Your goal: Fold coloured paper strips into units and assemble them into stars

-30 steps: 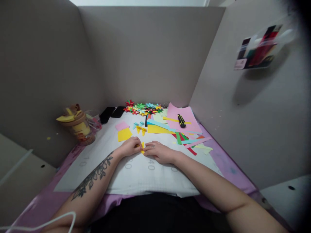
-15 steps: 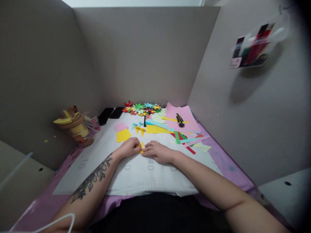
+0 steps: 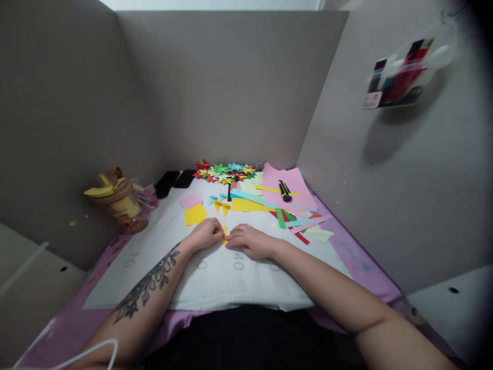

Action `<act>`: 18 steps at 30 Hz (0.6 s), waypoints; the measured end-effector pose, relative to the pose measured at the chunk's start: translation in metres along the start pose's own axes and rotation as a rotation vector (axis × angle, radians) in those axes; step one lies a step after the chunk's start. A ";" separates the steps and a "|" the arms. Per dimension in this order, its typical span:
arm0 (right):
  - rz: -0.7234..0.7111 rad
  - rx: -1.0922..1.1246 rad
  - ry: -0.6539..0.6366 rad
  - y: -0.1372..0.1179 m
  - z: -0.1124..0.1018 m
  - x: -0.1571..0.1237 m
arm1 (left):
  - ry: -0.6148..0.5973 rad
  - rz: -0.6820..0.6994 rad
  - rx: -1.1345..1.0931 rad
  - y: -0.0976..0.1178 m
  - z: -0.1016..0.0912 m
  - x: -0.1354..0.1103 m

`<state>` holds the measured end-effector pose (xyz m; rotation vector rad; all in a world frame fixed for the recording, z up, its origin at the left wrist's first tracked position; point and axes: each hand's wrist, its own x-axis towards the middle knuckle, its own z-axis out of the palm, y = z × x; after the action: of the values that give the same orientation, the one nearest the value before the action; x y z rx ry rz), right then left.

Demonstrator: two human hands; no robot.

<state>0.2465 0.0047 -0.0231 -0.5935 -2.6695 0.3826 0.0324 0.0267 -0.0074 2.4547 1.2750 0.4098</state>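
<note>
Between my two hands, on the white sheet, is a small piece of folded yellow paper (image 3: 225, 235). My left hand (image 3: 207, 234) pinches its left side, fingers closed. From the other side my right hand (image 3: 248, 240) holds the paper with its fingertips, the hand resting low on the sheet. The fingers hide most of the paper, so its exact shape cannot be made out. Just beyond lie folded yellow pieces (image 3: 222, 206) and folded light blue pieces (image 3: 217, 198). A flat yellow square (image 3: 196, 215) and a pink square (image 3: 191, 200) lie past my left hand.
Colourful folded paper stars (image 3: 223, 172) are heaped at the back. At right, coloured strips (image 3: 300, 224) lie scattered, and a box cutter (image 3: 285, 190) rests on pink paper (image 3: 306, 192). A lidded cup (image 3: 123, 203) and black phones (image 3: 167, 182) stand or lie at left.
Very little differs. My fingers have shifted slightly on the folded yellow paper, and both hands stay in the same place.
</note>
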 end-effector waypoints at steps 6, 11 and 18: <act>0.008 -0.016 -0.015 -0.003 -0.002 0.000 | 0.020 -0.027 0.021 0.004 0.001 -0.001; 0.004 -0.037 -0.004 -0.010 -0.003 0.003 | 0.048 -0.039 0.045 0.006 0.003 -0.003; 0.001 -0.075 -0.014 -0.017 -0.005 0.004 | 0.084 -0.043 0.076 0.002 0.009 -0.004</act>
<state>0.2386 -0.0075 -0.0119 -0.6170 -2.7068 0.2889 0.0355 0.0212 -0.0146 2.4917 1.3989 0.4662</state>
